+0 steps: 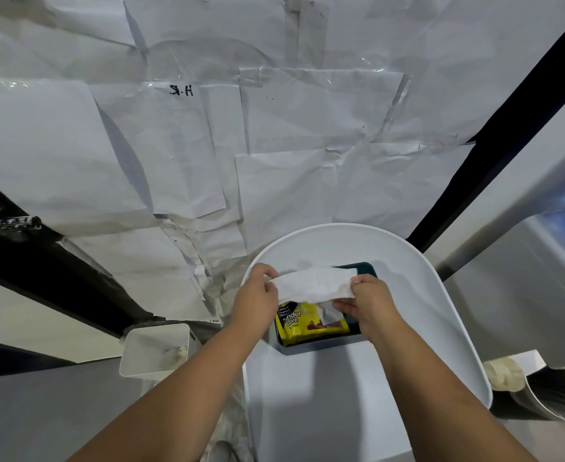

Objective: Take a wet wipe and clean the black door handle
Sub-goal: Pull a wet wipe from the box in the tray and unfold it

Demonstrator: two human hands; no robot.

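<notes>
both the left hand and right hand pinch the wet wipe stretched above the yellow pack; best folded into a pad before reaching the black door handle, far left.

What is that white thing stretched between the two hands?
In the head view, a wet wipe stretches between the left hand and right hand, above the yellow wipes pack.

Both hands, left and right, raised, fingers apparently pinching.
</notes>
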